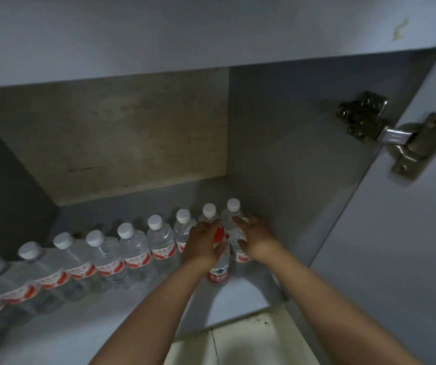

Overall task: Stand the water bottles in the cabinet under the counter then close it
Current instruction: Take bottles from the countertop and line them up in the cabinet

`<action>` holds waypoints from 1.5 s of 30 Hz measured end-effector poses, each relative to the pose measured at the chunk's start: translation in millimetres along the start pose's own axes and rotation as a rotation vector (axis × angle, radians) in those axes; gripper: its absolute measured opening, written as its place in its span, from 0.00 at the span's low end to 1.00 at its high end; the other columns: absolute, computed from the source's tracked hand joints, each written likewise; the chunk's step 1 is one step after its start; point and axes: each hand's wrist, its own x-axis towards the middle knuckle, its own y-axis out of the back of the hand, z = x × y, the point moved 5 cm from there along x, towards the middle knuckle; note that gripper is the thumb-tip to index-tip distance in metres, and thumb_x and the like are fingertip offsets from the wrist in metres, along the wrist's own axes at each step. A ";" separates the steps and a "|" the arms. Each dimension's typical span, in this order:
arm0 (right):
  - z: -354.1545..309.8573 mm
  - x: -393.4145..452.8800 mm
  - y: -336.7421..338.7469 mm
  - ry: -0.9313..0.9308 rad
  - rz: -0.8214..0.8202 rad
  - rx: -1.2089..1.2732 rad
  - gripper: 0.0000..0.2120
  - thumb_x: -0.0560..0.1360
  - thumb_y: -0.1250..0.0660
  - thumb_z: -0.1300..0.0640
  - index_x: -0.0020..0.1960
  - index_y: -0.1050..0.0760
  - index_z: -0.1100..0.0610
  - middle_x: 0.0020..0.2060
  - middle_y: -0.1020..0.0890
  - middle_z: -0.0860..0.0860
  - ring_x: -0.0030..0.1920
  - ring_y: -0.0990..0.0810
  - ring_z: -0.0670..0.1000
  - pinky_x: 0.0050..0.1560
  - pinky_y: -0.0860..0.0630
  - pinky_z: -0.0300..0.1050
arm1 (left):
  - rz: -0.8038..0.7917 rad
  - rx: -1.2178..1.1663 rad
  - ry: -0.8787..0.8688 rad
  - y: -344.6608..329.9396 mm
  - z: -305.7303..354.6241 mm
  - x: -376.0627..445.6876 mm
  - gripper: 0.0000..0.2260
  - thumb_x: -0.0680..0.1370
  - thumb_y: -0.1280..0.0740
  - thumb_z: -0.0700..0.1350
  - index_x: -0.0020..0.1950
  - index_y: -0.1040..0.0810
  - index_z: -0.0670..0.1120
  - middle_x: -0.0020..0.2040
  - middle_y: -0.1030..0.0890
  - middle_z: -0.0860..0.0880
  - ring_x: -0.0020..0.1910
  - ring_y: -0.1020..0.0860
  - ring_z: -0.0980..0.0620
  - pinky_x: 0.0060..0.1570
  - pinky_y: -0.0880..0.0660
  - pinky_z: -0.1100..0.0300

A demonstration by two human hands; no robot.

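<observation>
cabinet (277, 133): open, seen from above and in front; pale grey side walls, a stained beige back panel, a grey floor.
cabinet door (396, 246): swung open at the right, carried on a metal hinge (385, 133).
row of water bottles (106, 254): clear bottles with white caps and red-and-white labels, standing upright side by side on the cabinet floor, running from the lower left up toward the back right corner.
corner bottle (234, 219): last in the row, upright, next to the right wall.
red-capped bottle (219, 270): stands in front of the row's right end, between the two hands; a red cap shows at the top and a red label low on the body.
left hand (202, 243): reaches into the cabinet, fingers (206, 226) curled around the upper part of the red-capped bottle, thumb across its near side.
right hand (253, 238): fingers (239, 221) partly spread and laid against the corner bottle, thumb on its near side; a loose hold, not a tight wrap.
floor tile (238, 343): pale, visible below the cabinet's front edge, between the forearms.
</observation>
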 end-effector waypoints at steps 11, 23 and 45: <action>-72.3 -72.2 29.2 0.142 0.063 -0.209 0.21 0.64 0.36 0.56 0.55 0.23 0.61 0.47 0.15 0.62 0.44 0.15 0.61 0.42 0.18 0.54 | -0.033 0.317 0.081 87.6 -16.9 -104.8 0.18 0.66 0.43 0.47 0.43 0.16 0.46 0.45 0.14 0.44 0.43 0.15 0.43 0.41 0.18 0.54; -249.8 -221.8 184.7 0.280 -0.218 -0.209 0.26 0.80 0.45 0.47 0.74 0.42 0.55 0.76 0.42 0.55 0.76 0.46 0.57 0.76 0.50 0.56 | -0.210 0.208 0.607 290.2 41.8 -311.2 0.22 0.82 0.51 0.51 0.76 0.46 0.50 0.79 0.51 0.51 0.78 0.54 0.48 0.77 0.54 0.49; -560.1 -227.3 369.1 0.538 0.137 -0.207 0.22 0.78 0.41 0.52 0.70 0.35 0.59 0.73 0.36 0.58 0.74 0.40 0.57 0.74 0.43 0.55 | 0.416 0.276 0.684 629.6 -64.5 -427.3 0.22 0.82 0.46 0.50 0.75 0.42 0.49 0.78 0.45 0.49 0.78 0.50 0.46 0.76 0.49 0.49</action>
